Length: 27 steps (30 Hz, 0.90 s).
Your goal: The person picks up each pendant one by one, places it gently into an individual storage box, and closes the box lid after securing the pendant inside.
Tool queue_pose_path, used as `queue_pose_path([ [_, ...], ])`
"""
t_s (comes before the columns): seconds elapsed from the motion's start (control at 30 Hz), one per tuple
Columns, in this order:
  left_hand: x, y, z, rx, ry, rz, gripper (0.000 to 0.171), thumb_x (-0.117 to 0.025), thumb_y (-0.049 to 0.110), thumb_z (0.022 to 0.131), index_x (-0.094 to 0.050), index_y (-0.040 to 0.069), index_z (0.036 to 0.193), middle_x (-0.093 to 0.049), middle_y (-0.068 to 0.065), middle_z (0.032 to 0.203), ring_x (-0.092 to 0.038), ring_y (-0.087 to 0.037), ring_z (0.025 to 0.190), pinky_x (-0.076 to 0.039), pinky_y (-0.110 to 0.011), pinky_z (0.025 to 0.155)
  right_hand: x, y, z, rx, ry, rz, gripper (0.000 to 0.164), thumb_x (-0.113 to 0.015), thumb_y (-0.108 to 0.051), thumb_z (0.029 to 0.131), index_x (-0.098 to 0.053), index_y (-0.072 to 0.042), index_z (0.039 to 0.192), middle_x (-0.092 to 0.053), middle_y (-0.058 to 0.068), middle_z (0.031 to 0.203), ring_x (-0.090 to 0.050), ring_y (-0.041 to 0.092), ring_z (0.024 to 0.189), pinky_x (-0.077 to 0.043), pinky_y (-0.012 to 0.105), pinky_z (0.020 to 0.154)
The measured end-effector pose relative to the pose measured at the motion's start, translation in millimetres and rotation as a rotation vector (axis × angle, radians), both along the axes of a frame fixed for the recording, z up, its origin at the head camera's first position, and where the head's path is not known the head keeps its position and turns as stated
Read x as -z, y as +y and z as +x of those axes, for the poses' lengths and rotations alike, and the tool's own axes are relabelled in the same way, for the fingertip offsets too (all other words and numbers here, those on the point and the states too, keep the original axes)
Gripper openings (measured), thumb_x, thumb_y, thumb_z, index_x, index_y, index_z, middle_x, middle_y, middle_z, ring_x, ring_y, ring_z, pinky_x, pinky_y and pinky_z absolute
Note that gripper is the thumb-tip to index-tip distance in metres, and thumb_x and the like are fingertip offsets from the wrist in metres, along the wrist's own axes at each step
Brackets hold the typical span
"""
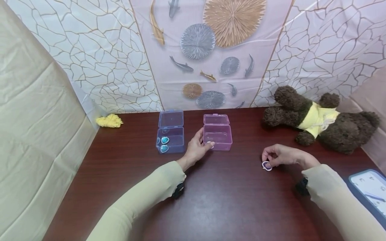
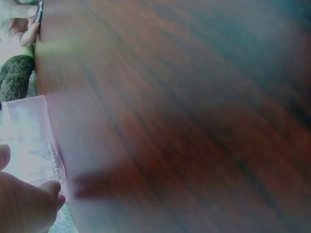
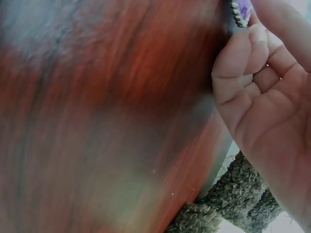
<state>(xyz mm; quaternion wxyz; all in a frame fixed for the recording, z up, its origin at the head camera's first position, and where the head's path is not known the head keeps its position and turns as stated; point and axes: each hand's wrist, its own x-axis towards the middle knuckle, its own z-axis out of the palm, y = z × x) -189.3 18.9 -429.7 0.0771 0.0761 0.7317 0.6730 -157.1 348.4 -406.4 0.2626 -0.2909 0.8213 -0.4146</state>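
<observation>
My left hand (image 1: 196, 149) holds the left side of an open pink plastic box (image 1: 222, 146), thumb at its front and fingers behind. Near the thumb, inside the box, lies a white-edged piece (image 1: 208, 144), partly covered. To the left stands an open blue plastic box (image 1: 176, 148) containing teal gem pieces (image 1: 165, 140) with white beaded rims. Between thumb and fingers, my right hand (image 1: 281, 155) pinches a dark purple gem piece (image 1: 266, 166) with a white beaded rim, right of the pink box. Only the edge of that purple piece shows in the right wrist view.
A brown plush toy (image 1: 349, 135) in a yellow top lies at the back right. Yellow yarn (image 1: 109, 121) sits at the back left. A blue-framed white board (image 1: 369, 187) is at the right edge of the dark wooden table (image 1: 217, 207). Patterned cloth (image 1: 120, 67) hangs behind.
</observation>
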Motion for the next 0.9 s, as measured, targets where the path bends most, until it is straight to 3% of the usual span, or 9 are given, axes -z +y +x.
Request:
queue_pose_path([
  [0.13, -0.2, -0.4, 0.6, -0.003, 0.010, -0.011, 0.074, -0.069, 0.002, 0.083, -0.029, 0.002, 0.146, -0.039, -0.017, 0.146, -0.037, -0.026, 0.135, -0.034, -0.037, 0.109, -0.6, -2.7, -0.4, -0.015, 0.019, 0.004, 0.014, -0.073, -0.005, 0.077, -0.060, 0.000, 0.082, -0.055, -0.005, 0.071, -0.048, -0.001, 0.064, -0.042, 0.016, 0.054],
  [0.3, -2.4, -1.2, 0.9, -0.007, 0.003, -0.016, 0.074, -0.068, 0.003, 0.083, -0.029, 0.001, 0.146, -0.038, -0.017, 0.147, -0.037, -0.026, 0.135, -0.035, -0.036, 0.109, 0.1, -5.3, -3.7, 0.001, 0.025, -0.078, 0.014, -0.069, 0.000, 0.080, -0.056, 0.004, 0.082, -0.058, -0.005, 0.072, -0.050, -0.001, 0.063, -0.044, 0.018, 0.052],
  [0.37, -3.4, -1.7, 1.0, -0.009, -0.009, -0.021, 0.074, -0.068, 0.002, 0.083, -0.028, 0.001, 0.146, -0.037, -0.017, 0.147, -0.037, -0.026, 0.135, -0.035, -0.036, 0.109, -1.7, -10.1, -7.5, 0.071, 0.033, -0.117, 0.013, -0.067, 0.002, 0.082, -0.055, 0.006, 0.084, -0.058, -0.006, 0.072, -0.052, 0.001, 0.062, -0.048, 0.021, 0.051],
  [0.47, -3.7, -2.3, 0.7, -0.011, -0.014, -0.031, 0.074, -0.068, 0.003, 0.083, -0.028, 0.001, 0.146, -0.037, -0.017, 0.147, -0.037, -0.026, 0.135, -0.035, -0.036, 0.109, -10.8, -28.1, -17.4, 0.267, 0.029, -0.180, 0.012, -0.063, 0.001, 0.086, -0.054, 0.007, 0.091, -0.060, -0.007, 0.075, -0.057, 0.004, 0.065, -0.054, 0.025, 0.056],
  [0.57, -3.3, -2.9, 0.3, -0.014, -0.012, -0.033, 0.074, -0.068, 0.004, 0.084, -0.029, 0.002, 0.146, -0.037, -0.016, 0.147, -0.038, -0.025, 0.135, -0.036, -0.035, 0.108, -26.6, -59.6, -30.6, 0.485, -0.058, -0.278, 0.013, -0.061, -0.002, 0.089, -0.053, 0.005, 0.096, -0.064, -0.006, 0.079, -0.061, 0.006, 0.070, -0.058, 0.025, 0.065],
  [0.63, -7.7, -3.5, 2.8, -0.012, -0.016, -0.030, 0.073, -0.067, 0.003, 0.084, -0.028, 0.001, 0.146, -0.037, -0.017, 0.147, -0.038, -0.026, 0.134, -0.036, -0.035, 0.108, -35.5, -84.7, -39.3, 0.572, -0.114, -0.333, 0.017, -0.061, -0.002, 0.089, -0.052, 0.006, 0.100, -0.065, -0.005, 0.080, -0.063, 0.006, 0.072, -0.058, 0.024, 0.070],
  [0.77, -7.0, -2.4, 2.6, -0.012, -0.033, -0.031, 0.074, -0.067, 0.003, 0.084, -0.028, 0.002, 0.146, -0.038, -0.017, 0.147, -0.039, -0.025, 0.134, -0.036, -0.034, 0.108, -38.4, -130.2, -52.5, 0.641, -0.153, -0.351, 0.027, -0.061, 0.000, 0.088, -0.050, 0.015, 0.108, -0.063, 0.000, 0.079, -0.063, 0.007, 0.069, -0.058, 0.023, 0.072],
  [0.9, -2.0, -0.5, -1.0, -0.008, -0.032, -0.037, 0.074, -0.067, 0.003, 0.084, -0.028, 0.003, 0.146, -0.038, -0.015, 0.147, -0.039, -0.022, 0.134, -0.037, -0.032, 0.108, -34.1, -158.4, -61.1, 0.651, -0.100, -0.284, 0.028, -0.060, 0.005, 0.087, -0.052, 0.020, 0.109, -0.060, 0.003, 0.075, -0.061, 0.007, 0.063, -0.059, 0.026, 0.068],
])
